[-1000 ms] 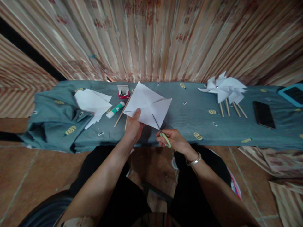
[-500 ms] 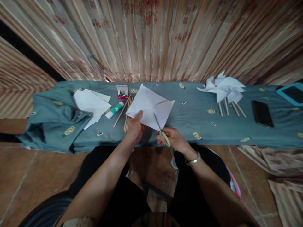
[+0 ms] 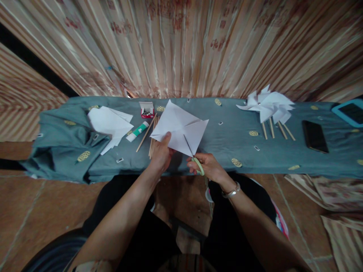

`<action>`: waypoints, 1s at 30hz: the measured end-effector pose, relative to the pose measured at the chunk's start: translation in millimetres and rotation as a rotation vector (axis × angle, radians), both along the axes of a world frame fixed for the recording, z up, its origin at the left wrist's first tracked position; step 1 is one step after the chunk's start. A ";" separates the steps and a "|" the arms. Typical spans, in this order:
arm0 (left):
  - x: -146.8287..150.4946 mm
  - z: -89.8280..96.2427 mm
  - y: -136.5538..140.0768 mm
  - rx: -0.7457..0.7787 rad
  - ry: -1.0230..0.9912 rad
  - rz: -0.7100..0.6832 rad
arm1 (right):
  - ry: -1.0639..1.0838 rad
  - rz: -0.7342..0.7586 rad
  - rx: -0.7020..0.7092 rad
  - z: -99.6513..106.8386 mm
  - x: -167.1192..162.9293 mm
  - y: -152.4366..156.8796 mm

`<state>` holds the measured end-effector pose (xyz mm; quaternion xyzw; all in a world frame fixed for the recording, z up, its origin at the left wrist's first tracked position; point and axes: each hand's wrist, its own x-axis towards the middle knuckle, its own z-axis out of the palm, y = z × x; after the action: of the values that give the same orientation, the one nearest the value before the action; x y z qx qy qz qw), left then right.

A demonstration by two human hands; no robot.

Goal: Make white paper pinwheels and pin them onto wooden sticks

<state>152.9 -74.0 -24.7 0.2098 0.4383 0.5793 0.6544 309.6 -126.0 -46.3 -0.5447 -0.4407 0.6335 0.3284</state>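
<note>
A white square sheet of paper [image 3: 178, 121], turned like a diamond, is pinched at its lower left side by my left hand [image 3: 163, 153], thumb on top. Slits run inward from its left and right corners. My right hand [image 3: 208, 165] is closed around the pale green handles of a pair of scissors [image 3: 200, 166]. Their dark blade lies over the paper, pointing from the near corner toward the middle. The other blade is hidden under the sheet. Several wooden sticks [image 3: 151, 145] lie partly beneath the paper's left side.
Left on the cloth-covered table [image 3: 221, 147] lie more paper sheets [image 3: 109, 124], a glue stick [image 3: 137, 131] and a small red box of metal pins [image 3: 147, 112]. Rightward are paper pinwheels on sticks [image 3: 269, 104], a phone [image 3: 314, 136] and a blue-framed device [image 3: 350, 112]. A curtain [image 3: 181, 49] hangs behind.
Almost nothing differs. The paper has shifted very slightly, while both hands and the scissors keep nearly the same place.
</note>
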 end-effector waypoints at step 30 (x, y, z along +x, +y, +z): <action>-0.3 -3.0 -2.5 0.042 -0.009 -0.047 | -0.024 0.009 0.050 -0.2 1.4 0.4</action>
<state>152.6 -76.5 -27.7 0.2310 0.4179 0.5741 0.6652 311.0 -125.6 -46.5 -0.5417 -0.4628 0.6173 0.3337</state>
